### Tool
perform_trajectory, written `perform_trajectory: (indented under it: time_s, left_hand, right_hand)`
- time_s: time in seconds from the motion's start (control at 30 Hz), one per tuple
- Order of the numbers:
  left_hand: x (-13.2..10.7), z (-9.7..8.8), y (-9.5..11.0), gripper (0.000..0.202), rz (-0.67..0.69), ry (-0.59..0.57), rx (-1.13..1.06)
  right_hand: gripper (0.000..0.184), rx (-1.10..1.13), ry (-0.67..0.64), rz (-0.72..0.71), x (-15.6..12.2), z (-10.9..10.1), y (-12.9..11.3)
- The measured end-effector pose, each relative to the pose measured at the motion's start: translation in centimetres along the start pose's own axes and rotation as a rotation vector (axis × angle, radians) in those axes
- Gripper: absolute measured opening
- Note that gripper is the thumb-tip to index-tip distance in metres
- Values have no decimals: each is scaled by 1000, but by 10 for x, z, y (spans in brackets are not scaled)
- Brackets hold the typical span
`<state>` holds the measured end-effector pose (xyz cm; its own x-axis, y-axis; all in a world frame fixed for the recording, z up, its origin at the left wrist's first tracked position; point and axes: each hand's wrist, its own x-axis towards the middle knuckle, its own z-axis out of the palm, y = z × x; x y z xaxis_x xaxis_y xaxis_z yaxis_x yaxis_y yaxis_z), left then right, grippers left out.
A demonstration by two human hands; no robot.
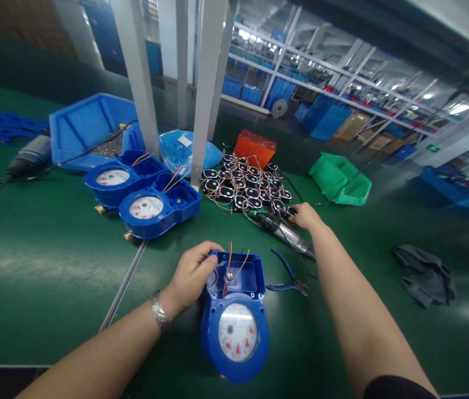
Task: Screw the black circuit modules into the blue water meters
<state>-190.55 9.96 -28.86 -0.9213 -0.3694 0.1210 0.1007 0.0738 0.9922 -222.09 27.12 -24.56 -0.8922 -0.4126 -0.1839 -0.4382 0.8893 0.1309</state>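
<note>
A blue water meter (236,316) with a white dial lies in front of me, its open wire compartment facing away and thin red and yellow wires sticking up. My left hand (193,274) grips the upper left corner of its housing, thumb over the rim. Farther off, my right hand (306,216) is closed around the edge of a small black module (287,214) at the near right of a spread of similar wired modules (243,180). Its fingertips are partly hidden. An electric screwdriver (286,235) lies beside that hand, and blue-handled pliers (288,280) rest right of the meter.
Two more blue meters (157,213) stand at the left, before a blue bin (80,133) of small parts. Metal posts (207,88) rise behind. An orange box (255,147), a green bin (338,177), another power tool (30,155) and a grey cloth (426,274) lie around.
</note>
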Motion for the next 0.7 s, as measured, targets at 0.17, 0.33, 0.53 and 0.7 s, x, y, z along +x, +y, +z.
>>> perform_trajectory:
  time_s: [0.17,0.33,0.53,0.7]
  left_hand:
    - [0,-1,1,25,-2,-8,3]
    - [-1,-3,3,25,11,-26,25]
    - [1,-8,6,27,173,119,137]
    - [3,-6,49,30,481,285,291]
  right_hand:
    - [31,5,-70,130,-16,3,14]
    - [34,71,40,203,-46,-10,28]
    - [45,236,303,111,-115,-56,-1]
    - [33,315,432,-288,-191,-84,-60]
